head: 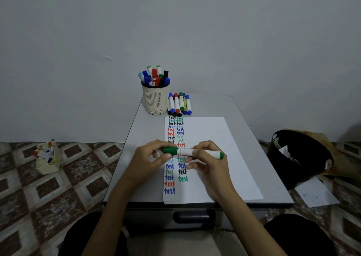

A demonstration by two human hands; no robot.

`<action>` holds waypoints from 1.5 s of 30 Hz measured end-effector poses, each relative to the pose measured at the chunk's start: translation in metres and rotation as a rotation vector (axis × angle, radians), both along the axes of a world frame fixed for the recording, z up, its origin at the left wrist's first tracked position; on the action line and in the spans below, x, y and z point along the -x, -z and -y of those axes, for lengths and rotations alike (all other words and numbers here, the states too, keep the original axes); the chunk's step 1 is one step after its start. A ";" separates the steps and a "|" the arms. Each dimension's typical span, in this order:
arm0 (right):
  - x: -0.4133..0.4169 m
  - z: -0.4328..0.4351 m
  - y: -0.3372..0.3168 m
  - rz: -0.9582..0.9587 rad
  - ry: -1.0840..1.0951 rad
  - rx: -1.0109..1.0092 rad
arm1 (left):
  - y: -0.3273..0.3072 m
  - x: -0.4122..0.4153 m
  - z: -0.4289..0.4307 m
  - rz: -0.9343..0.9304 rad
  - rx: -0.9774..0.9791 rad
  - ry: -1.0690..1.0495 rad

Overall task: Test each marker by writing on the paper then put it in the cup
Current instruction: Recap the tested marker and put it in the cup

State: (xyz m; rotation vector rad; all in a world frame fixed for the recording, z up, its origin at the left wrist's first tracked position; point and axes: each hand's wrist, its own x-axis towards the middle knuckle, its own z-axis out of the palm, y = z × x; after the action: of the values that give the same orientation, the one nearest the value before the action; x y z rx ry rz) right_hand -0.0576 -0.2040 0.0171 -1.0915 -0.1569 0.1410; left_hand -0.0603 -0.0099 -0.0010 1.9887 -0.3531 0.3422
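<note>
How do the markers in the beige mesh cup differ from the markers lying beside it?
The markers in the beige mesh cup stand on end and lean different ways; the markers beside it lie flat and parallel on the grey table. Both groups include blue, red and green.

The paper (211, 136) bore the word "test" many times over, in two columns, in black, green, blue and red ink. Print on the markers (176, 103) was too small to read.

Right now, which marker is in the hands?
The green marker, held level above the paper: the left hand grips its green cap, the right hand its white barrel. The rest on the table stand in the cup or lie beside it.
</note>
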 end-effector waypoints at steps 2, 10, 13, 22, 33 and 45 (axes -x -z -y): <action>0.000 0.000 -0.001 -0.010 0.000 0.007 | -0.002 0.001 0.000 -0.027 0.042 0.016; -0.001 0.000 0.001 -0.023 0.079 0.055 | -0.001 0.005 0.000 -0.090 0.157 0.016; -0.003 -0.001 0.004 0.001 0.099 0.137 | 0.000 0.005 -0.003 -0.080 0.159 0.010; -0.002 -0.007 0.008 0.057 0.094 0.195 | -0.003 0.003 -0.004 0.138 -0.099 -0.029; -0.004 -0.016 0.014 0.342 0.311 0.445 | -0.005 0.006 0.002 0.144 0.055 -0.061; -0.048 -0.017 0.006 1.259 0.366 1.398 | 0.001 0.000 0.002 0.123 0.056 -0.205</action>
State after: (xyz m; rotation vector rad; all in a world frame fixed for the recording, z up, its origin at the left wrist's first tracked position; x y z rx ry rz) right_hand -0.0093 -0.1872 0.0113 -2.4499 -1.0870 -0.9435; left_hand -0.0599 -0.0121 -0.0016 1.9579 -0.2143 0.5999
